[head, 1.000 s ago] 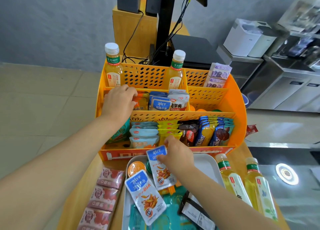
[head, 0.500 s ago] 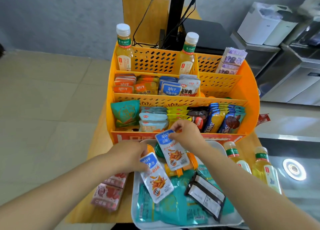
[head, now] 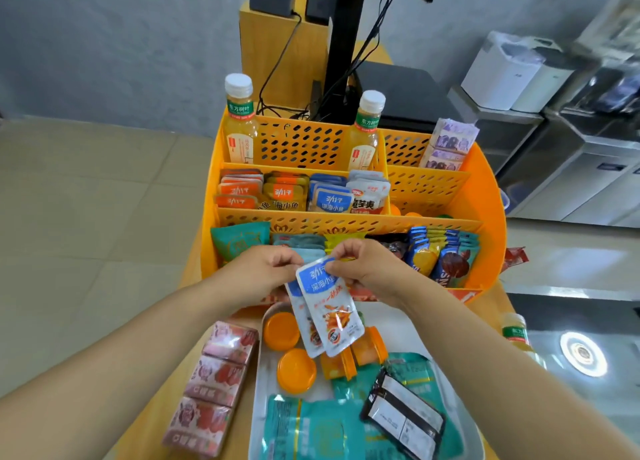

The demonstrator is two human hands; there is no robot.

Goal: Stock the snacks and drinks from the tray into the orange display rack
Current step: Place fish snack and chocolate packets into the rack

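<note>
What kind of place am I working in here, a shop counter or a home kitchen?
Most likely a small shop's checkout counter: an orange display rack stocked with snack packets and bottled drinks, a screen stand with cables behind it, and steel counter units to the right.

One head-worn wide-angle camera is looking forward and steeply down from above the person's forearms. It is sitting close over the white tray (head: 460, 425) at the lower edge and is facing the orange display rack (head: 485, 196) just beyond, which is filling the middle. The wide lens is bending the floor and the far cabinets at the edges. No second view is sharing the scene.
</note>
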